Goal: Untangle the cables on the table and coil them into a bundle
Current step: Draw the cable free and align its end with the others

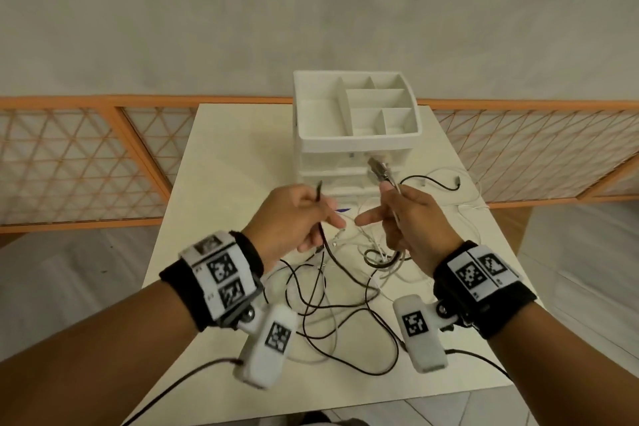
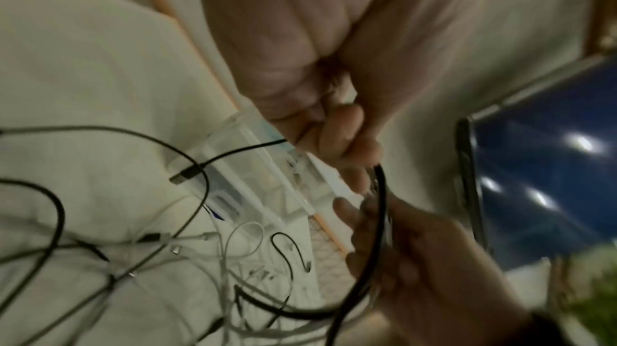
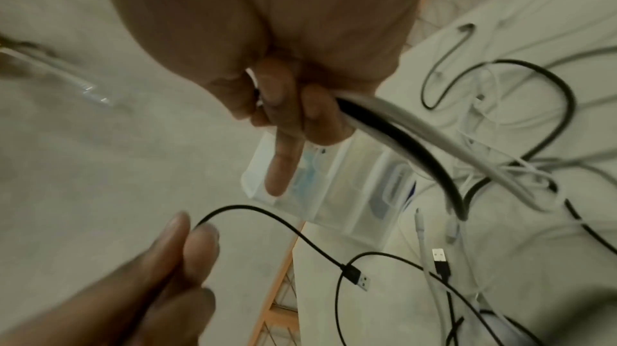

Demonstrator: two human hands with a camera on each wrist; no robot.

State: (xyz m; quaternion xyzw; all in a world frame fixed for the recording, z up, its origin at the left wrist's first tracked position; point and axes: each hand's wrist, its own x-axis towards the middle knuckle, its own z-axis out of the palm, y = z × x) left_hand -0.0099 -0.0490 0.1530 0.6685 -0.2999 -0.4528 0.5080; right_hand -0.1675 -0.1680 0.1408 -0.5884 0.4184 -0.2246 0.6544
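A tangle of black and white cables (image 1: 340, 304) lies on the pale table (image 1: 221, 156) in the head view. My left hand (image 1: 311, 218) is raised above it and grips a thin black cable (image 1: 320, 199), whose end sticks up past the fingers. In the right wrist view that thin cable (image 3: 254, 210) ends in a hanging USB plug (image 3: 357, 275). My right hand (image 1: 397, 218) grips a thick black cable and a pale cable together (image 3: 400, 138), index finger pointing out. Their plugs (image 1: 378, 169) stick up above the fist.
A white compartment organizer (image 1: 356, 135) with clear drawers stands just behind the hands. More cable loops (image 1: 435, 183) trail to the right of it. An orange lattice fence (image 1: 86, 162) runs behind the table. A dark blue screen (image 2: 534, 167) shows in the left wrist view.
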